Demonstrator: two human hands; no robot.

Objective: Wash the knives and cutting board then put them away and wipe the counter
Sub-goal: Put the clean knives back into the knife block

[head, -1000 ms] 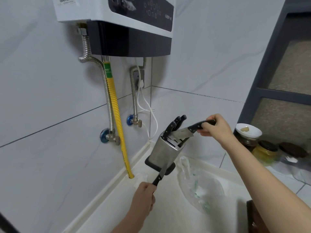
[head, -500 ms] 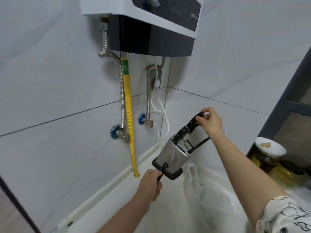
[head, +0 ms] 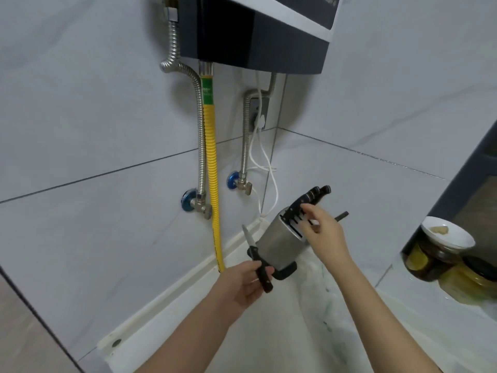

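Observation:
A steel knife block (head: pixel 279 244) stands in the counter's corner with three black-handled knives (head: pixel 312 196) slotted in its top. My left hand (head: pixel 242 282) grips a small black-handled knife (head: pixel 256 261) by the handle, its short blade pointing up, just left of the block. Fingers relaxed and holding nothing, my right hand (head: pixel 322 234) hovers over the block's slotted top. A thin dark rod (head: pixel 341 215) sticks out behind that hand.
A water heater (head: pixel 255 30) hangs above with metal hoses and a yellow gas hose (head: pixel 211 168). A clear plastic bag (head: pixel 322 297) lies on the white counter (head: pixel 188 332). Jars (head: pixel 435 262) and a small white dish (head: pixel 446 232) stand at right by a dark shelf frame.
My right hand slid its knife into the block and let go of the handle. My left hand lifted the small knife so its blade points up beside the block.

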